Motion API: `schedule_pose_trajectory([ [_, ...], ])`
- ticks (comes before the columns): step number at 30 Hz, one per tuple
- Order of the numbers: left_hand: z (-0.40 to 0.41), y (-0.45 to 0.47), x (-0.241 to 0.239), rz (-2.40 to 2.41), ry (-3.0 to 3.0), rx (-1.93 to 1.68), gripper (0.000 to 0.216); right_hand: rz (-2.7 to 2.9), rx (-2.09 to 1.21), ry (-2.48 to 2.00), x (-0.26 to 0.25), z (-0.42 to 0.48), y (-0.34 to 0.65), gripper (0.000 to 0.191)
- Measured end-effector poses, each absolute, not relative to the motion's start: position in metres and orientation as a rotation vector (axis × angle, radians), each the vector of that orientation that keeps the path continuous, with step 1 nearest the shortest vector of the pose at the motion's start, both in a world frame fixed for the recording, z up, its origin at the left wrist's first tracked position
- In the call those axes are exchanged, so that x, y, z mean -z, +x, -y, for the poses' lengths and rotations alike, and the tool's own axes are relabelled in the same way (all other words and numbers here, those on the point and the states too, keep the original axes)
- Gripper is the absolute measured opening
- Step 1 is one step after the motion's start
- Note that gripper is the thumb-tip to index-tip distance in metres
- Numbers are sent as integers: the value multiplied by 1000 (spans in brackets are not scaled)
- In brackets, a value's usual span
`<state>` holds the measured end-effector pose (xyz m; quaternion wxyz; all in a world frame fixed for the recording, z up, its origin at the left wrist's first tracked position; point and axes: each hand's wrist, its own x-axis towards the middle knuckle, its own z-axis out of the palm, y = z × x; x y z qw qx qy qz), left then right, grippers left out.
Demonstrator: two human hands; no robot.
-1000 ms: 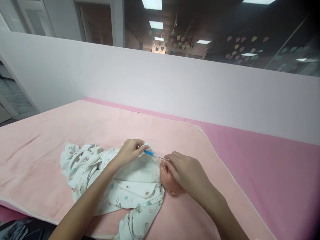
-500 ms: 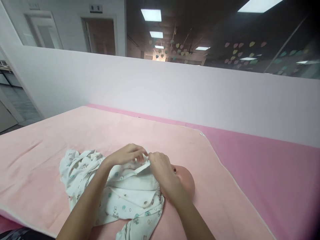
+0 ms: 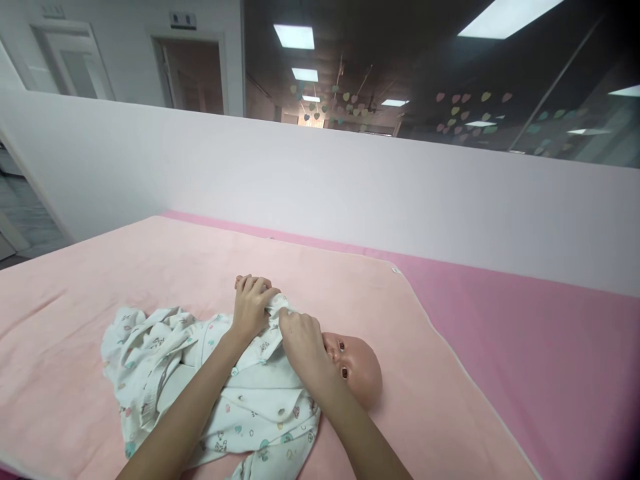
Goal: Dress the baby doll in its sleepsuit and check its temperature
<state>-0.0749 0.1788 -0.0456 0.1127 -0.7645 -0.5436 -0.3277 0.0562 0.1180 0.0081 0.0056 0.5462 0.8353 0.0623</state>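
A baby doll [image 3: 361, 373] lies on its back, its bald head to the right and its eyes showing. It wears a white baby romper [image 3: 260, 400] printed with small animals and hearts, with snap buttons along its open front edge. My left hand [image 3: 253, 308] is wrapped around the doll's far arm, whose small fingers peek out beyond mine. Close beside it, my right hand [image 3: 303, 340] pinches the romper's cloth near the doll's shoulder and chin. My right hand and forearm cover part of the doll's lower face and neck.
Under the doll spreads a peach pad [image 3: 440, 413] on a pink surface [image 3: 550, 347]. A white low wall [image 3: 350, 180] runs behind, with dark glass [image 3: 400, 60] bearing heart stickers above it. The romper's bunched lower part [image 3: 135, 353] lies at left.
My left hand has moved from over the romper's open edge to the doll's far arm, closing around it. My right hand has shifted slightly left and down, still on the cloth. More of the doll's face shows.
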Motion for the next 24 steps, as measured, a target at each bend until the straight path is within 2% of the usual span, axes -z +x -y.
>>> schedule_pose_trajectory([
  [3, -173, -80, 47, 1559, -2324, 947, 32, -2601, -162, 1711, -6, -116, 57, 26],
  [8, -172, -90, 55, 1697, -2715, 596, 31, -2562, -71, 1638, -8, -113, 59, 25],
  [11, -173, -92, 56, 1818, -2738, 490, 37, -2583, -70, 1583, -17, -111, 62, 25],
  [17, -169, -93, 56, 1964, -2623, 276, 32, -2588, -14, 1456, -41, -95, 78, 19],
  [21, -168, -94, 58, 1959, -2602, 295, 35, -2561, 272, 1395, -44, -91, 93, 16],
  [24, -169, -95, 60, 1970, -2593, 312, 36, -2664, 703, 1387, -44, -100, 111, 7],
])
